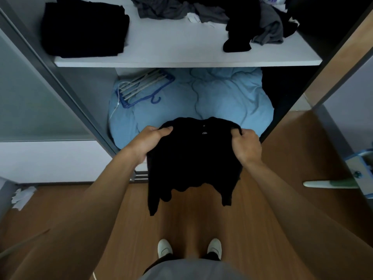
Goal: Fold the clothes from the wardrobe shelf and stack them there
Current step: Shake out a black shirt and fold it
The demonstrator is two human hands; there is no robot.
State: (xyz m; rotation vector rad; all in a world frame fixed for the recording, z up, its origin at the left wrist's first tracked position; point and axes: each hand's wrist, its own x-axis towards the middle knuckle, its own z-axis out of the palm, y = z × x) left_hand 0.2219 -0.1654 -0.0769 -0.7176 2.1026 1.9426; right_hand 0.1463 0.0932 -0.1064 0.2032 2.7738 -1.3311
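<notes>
Head cam looks pretty much straight down at both hands, so I've got a decent read on this one. I can see the left hand with its fingers curled round one shoulder of the black shirt, and the right hand pinching the other shoulder, fabric bunched under the fingers. It hangs spread between them, collar end toward the wardrobe, sleeves and hem dangling above the wooden floor, clear of the white shelf. On that shelf there's a folded black stack on the left side and a messy pile of grey and black clothes toward the back right, well apart from the stack. Underneath, a light blue duvet is stuffed in, with some hangers lying on its left part. A pair of white shoes shows near the bottom edge.
</notes>
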